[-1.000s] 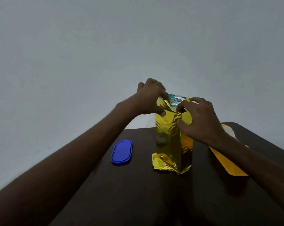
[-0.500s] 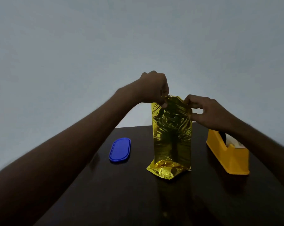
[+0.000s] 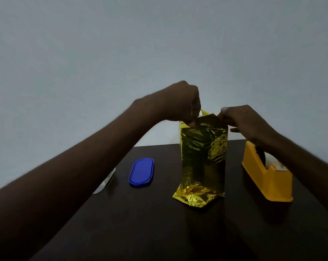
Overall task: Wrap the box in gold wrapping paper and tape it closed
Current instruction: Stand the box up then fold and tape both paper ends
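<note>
Upright beside the yellow tape dispenser (image 3: 266, 174), the gold-wrapped box (image 3: 203, 159) stands while our left hand (image 3: 180, 104) and right hand (image 3: 242, 119) pinch its top paper flaps.

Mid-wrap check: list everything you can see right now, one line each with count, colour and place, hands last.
wrapped box: one, gold paper, upright at table centre, loose paper crumpled at its base
tape dispenser: one, yellow, right of the box
lid: one, blue, oval, flat on the table left of the box
white object: one, partly hidden behind the left forearm, left table edge
table: one, dark brown
wall: grey, behind
left hand: pinches the paper top at the left
right hand: pinches the paper top at the right
</note>
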The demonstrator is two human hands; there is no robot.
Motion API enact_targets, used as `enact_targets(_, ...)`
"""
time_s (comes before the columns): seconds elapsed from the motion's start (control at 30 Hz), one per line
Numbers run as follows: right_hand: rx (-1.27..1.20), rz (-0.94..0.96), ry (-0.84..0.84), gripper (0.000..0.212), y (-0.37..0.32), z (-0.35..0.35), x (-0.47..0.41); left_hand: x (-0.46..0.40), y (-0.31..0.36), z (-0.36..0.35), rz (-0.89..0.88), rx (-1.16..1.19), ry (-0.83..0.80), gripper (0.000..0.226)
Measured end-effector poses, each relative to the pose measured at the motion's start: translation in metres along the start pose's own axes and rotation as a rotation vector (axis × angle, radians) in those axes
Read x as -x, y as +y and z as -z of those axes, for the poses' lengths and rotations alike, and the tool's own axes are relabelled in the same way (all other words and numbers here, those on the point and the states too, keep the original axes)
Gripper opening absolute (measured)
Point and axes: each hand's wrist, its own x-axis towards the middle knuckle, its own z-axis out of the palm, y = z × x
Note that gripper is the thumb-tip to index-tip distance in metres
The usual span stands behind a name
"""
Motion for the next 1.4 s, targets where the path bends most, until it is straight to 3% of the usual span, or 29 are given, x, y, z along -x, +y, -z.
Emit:
enact_targets(0.1,0.12,-0.022,0.074,0.035,-0.009,-0.005,-0.001,0.007,0.005,0.0,-0.067,-0.014,0.031,0.015)
enact_targets(0.2,0.2,-0.034,0.063,0.028,-0.019,-0.009,-0.002,0.015,0.0,0.011,-0.084,0.111,0.114,0.01)
enact_targets(0.33,0.236,-0.051,0.046,0.016,-0.021,-0.009,-0.001,0.022,-0.035,0.009,0.192,0.183,0.358,0.008)
enact_targets(0.4,0.2,-0.073,0.049,0.017,-0.021,-0.008,0.001,0.026,-0.054,-0.007,0.333,0.228,0.271,0.009)
enact_targets(0.5,0.15,-0.089,0.04,0.02,-0.021,-0.008,0.002,0.028,-0.065,-0.04,0.346,0.437,0.1,0.011)
enact_targets(0.73,0.138,-0.055,0.031,0.021,-0.019,-0.009,0.001,0.015,-0.057,-0.073,0.284,0.599,0.237,0.015)
enact_targets(1.13,0.267,0.055,0.019,0.015,-0.011,-0.012,0.005,-0.001,-0.06,-0.069,0.147,0.543,0.082,0.027)
enact_targets(1.4,0.207,0.108,0.018,0.005,0.006,-0.015,0.006,0.0,-0.062,-0.07,0.117,0.564,0.057,0.032)
